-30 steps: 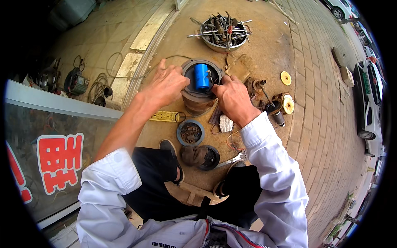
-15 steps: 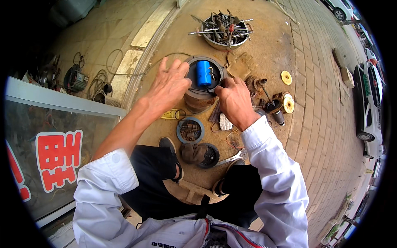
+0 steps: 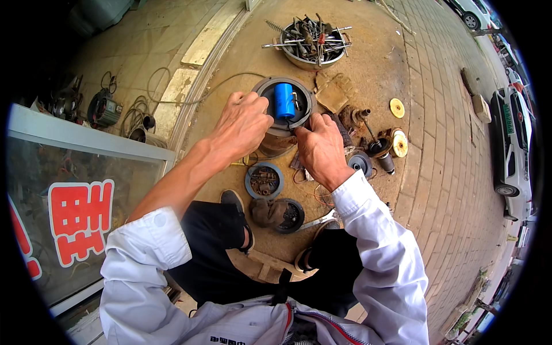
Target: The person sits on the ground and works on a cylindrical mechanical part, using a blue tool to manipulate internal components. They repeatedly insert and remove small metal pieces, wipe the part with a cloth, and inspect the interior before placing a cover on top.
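Observation:
A grey, round motor-like housing (image 3: 276, 144) stands upright in front of me. A blue cylindrical capacitor (image 3: 283, 101) lies in the dark recess of its top. At the left of the rim, my left hand (image 3: 244, 123) is closed, fingers curled and thumb against them; whatever they grip is hidden. My right hand (image 3: 323, 150) pinches at the near right of the rim. A short black lead (image 3: 290, 124) runs from beside the capacitor toward its fingertips, but I cannot make out what they hold.
Beyond the housing sits a metal basin (image 3: 312, 64) heaped with tools. Nearer me are a blue-rimmed dish of small hardware (image 3: 264, 180), brown gloves (image 3: 268, 213) and an adjustable wrench (image 3: 319, 220). Greasy parts and yellow discs (image 3: 397, 107) lie right; a glass door (image 3: 86, 167) stands left.
My left hand has dropped slightly toward me and curled its fingers at the rim. My right hand has shifted left and nearer to me. The housing and capacitor look nearly unmoved.

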`<state>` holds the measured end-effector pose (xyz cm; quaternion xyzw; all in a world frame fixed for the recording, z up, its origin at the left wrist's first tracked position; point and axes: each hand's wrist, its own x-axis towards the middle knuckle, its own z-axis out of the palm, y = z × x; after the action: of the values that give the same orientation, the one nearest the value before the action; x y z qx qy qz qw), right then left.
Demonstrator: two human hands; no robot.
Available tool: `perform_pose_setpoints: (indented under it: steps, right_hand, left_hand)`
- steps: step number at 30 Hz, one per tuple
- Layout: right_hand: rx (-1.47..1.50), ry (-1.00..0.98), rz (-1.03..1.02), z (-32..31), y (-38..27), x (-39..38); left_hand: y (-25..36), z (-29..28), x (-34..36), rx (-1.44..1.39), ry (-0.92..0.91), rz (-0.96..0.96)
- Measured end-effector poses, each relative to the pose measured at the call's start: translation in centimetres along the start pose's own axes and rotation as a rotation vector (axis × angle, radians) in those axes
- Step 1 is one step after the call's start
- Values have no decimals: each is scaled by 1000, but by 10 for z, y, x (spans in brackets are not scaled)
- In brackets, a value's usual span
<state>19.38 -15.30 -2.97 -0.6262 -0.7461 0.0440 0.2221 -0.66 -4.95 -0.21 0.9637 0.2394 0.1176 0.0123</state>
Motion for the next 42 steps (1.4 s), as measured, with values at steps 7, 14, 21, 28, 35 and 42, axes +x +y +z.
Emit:
perform_pose_setpoints:
  steps: [7, 14, 21, 28, 35, 42]
  right_hand:
    - [-64, 41, -85, 8, -5, -4]
    - [-161, 103, -215, 11, -12, -7]
    - [-228, 111, -270, 12, -9, -6]
    - [-214, 94, -253, 11, -7, -5]
    - [-204, 99, -235, 11, -7, -4]
    - [-185, 110, -236, 13, -6, -3]
  left_hand:
    - [1, 1, -3, 0, -18, 15]
    - [3, 4, -10, 3, 3, 42]
    - [2, 3, -13, -40, -38, -3]
    - [5, 1, -11, -44, -60, -29]
    - [5, 3, -10, -42, -64, -32]
    - [9, 0, -8, -48, -74, -25]
